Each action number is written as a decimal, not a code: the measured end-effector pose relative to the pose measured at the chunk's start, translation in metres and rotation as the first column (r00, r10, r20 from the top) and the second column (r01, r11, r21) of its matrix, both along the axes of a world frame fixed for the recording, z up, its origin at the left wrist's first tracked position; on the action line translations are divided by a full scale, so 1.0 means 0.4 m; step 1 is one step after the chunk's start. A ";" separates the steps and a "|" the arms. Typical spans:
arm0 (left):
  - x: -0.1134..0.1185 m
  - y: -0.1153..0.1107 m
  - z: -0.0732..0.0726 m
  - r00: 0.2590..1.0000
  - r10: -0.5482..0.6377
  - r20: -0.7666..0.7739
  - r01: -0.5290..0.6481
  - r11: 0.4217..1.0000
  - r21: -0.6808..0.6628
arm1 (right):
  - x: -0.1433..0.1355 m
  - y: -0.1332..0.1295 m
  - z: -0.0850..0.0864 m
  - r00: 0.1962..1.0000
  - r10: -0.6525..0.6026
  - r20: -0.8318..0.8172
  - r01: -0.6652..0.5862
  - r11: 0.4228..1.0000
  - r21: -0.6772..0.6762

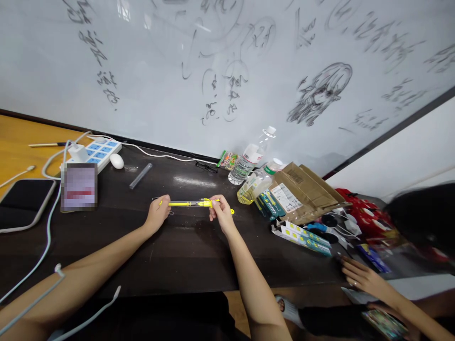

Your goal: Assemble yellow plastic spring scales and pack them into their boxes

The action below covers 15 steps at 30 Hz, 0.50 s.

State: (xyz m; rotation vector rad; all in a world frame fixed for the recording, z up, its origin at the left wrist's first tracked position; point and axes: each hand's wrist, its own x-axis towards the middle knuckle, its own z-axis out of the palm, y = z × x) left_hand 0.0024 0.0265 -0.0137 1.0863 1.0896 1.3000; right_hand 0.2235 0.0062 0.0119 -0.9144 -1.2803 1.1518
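Out over the dark table, a slim yellow-and-clear pen-like tool [187, 204] is stretched level between my two hands. My left hand [158, 214] is closed around its left end, with a thin wire-like bit showing beside the fingers. Thumb and fingers of my right hand [221, 211] pinch the yellow right part, and a rounded yellow tip sticks out past them. What exact kind of tool it is cannot be made out. Behind my left hand lies a short clear plastic tube [141, 175] on the table.
A power strip [104, 152], a white egg-shaped object [116, 161] and a phone [24, 203] lie left. Glasses [206, 166], bottles [247, 163], a cardboard box [302, 189] and slim cartons [302, 237] stand or lie rightward. Another person's hand [362, 277] rests at right. White cables cross the left.
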 end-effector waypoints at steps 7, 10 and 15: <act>0.003 0.002 0.000 0.999 0.013 0.030 -0.012 1.000 -0.020 | 0.013 -0.004 0.008 1.000 -0.015 0.004 0.015 1.000 -0.008; 0.002 0.001 0.002 0.999 0.009 0.038 -0.008 0.999 -0.031 | 0.014 -0.004 0.006 1.000 0.017 -0.004 -0.017 1.000 0.010; -0.002 -0.008 0.009 0.999 -0.046 -0.008 0.047 0.997 0.055 | 0.008 -0.002 0.005 0.997 0.057 -0.058 -0.057 0.998 -0.012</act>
